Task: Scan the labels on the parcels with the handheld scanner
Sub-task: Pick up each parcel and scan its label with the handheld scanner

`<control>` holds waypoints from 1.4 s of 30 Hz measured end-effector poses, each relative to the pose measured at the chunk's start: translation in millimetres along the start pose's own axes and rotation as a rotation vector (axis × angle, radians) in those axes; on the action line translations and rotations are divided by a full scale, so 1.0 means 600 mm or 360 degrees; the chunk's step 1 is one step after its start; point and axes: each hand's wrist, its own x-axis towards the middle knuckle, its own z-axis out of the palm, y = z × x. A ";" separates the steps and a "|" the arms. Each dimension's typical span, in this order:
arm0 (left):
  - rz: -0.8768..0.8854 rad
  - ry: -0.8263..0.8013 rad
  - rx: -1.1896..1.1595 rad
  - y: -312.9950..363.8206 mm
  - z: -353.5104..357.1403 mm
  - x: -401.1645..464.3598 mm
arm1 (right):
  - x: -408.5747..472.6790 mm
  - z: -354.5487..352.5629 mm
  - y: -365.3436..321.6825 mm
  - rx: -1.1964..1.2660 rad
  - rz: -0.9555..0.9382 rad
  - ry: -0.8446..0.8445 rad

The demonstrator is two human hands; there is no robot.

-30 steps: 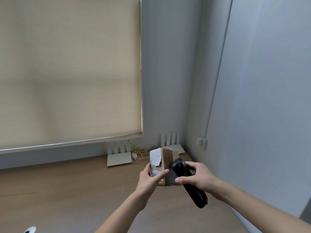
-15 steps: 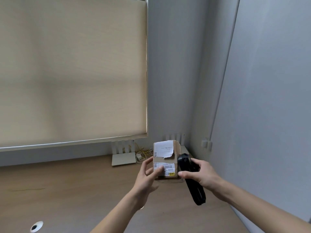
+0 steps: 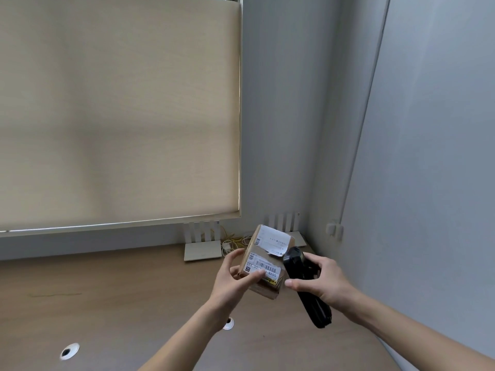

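Gripping a small cardboard parcel with torn paper labels, the left hand tilts it; the right hand clasps the smooth black scanner.

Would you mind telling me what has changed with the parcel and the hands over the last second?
The left hand has turned the parcel so its labelled face, edge-on a second ago, now faces the camera with the barcode label showing, tilted. The right hand still grips the scanner beside the parcel's right edge. Neither hand has let go; the parcel stays held above the desk.
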 end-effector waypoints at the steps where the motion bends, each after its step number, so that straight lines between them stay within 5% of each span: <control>1: -0.0012 0.0020 0.0021 0.000 -0.003 0.000 | 0.001 0.001 0.001 -0.0013 -0.0015 0.0023; 10: -0.0003 0.0009 0.0093 0.007 -0.032 -0.008 | 0.008 -0.011 0.001 -0.0088 -0.0010 0.0128; 18: -0.0026 0.0516 -0.0045 0.001 -0.024 -0.014 | -0.018 -0.005 -0.005 -0.0046 0.0068 0.0015; 26: -0.0180 0.0217 -0.0121 -0.002 -0.022 -0.025 | -0.040 0.000 0.008 -0.0076 0.0213 -0.0065; 32: -0.0073 0.0431 0.0053 -0.010 -0.029 -0.035 | -0.053 0.000 0.006 -0.0201 0.0201 -0.0241; 38: -0.0128 0.0162 -0.0005 -0.004 -0.031 -0.049 | -0.058 0.006 0.009 -0.0197 0.0204 -0.0276; 42: -0.0071 0.0205 0.0156 0.003 -0.039 -0.049 | -0.051 0.005 0.008 -0.0467 0.0199 -0.0248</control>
